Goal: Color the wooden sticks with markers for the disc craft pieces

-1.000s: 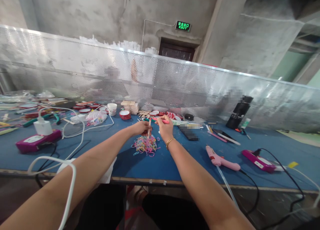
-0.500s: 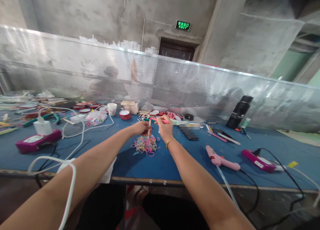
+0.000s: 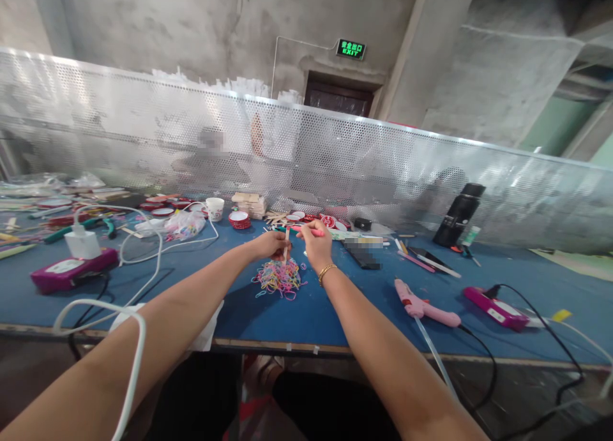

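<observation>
My left hand (image 3: 272,245) is closed on a flat wooden craft stick (image 3: 287,244), which stands upright between the fingers. Just to its right, my right hand (image 3: 317,242) pinches a pink-red pen (image 3: 313,232), its tip pointing left toward the upper part of the stick. Whether the tip touches the wood is too small to tell. Below both hands lies a loose pile of small coloured rubber bands (image 3: 280,279) on the blue table (image 3: 306,320). A bracelet circles my right wrist.
Stacked wooden sticks (image 3: 249,205), red-rimmed lids (image 3: 239,219) and a paper cup (image 3: 214,209) stand behind. A pink glue gun (image 3: 424,306), purple power strip (image 3: 495,307) and black bottle (image 3: 458,215) are right. Another purple strip (image 3: 71,270) and white cable (image 3: 158,256) lie left.
</observation>
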Tool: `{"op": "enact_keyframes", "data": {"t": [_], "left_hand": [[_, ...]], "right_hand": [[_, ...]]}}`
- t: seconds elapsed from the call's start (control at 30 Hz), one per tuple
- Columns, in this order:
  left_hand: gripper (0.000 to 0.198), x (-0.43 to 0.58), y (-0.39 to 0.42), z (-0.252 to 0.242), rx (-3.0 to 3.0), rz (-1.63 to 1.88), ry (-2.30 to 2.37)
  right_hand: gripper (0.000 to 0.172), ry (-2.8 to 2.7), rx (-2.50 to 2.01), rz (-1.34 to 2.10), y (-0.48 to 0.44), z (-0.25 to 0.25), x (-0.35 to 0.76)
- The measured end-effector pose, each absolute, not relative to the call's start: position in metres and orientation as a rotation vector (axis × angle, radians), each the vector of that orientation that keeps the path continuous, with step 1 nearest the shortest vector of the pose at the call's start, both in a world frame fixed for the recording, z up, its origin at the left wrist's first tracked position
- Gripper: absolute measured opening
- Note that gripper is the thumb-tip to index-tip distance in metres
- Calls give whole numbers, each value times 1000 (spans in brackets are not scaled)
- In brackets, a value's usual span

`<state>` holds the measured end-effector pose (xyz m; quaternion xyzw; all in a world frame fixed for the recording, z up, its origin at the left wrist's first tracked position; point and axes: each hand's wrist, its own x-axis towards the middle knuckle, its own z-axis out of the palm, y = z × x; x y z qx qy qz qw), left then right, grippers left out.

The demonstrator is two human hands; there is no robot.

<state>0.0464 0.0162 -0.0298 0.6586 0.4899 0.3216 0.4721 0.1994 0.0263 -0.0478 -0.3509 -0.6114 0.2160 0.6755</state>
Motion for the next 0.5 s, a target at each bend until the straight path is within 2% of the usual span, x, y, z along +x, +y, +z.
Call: {"op": "enact_keyframes", "data": {"t": [0.5], "left_hand": [[31,47,17,-30,1591,799,1195]], "right_hand": [[14,-1428,-834,441,21,-45,200]]}}
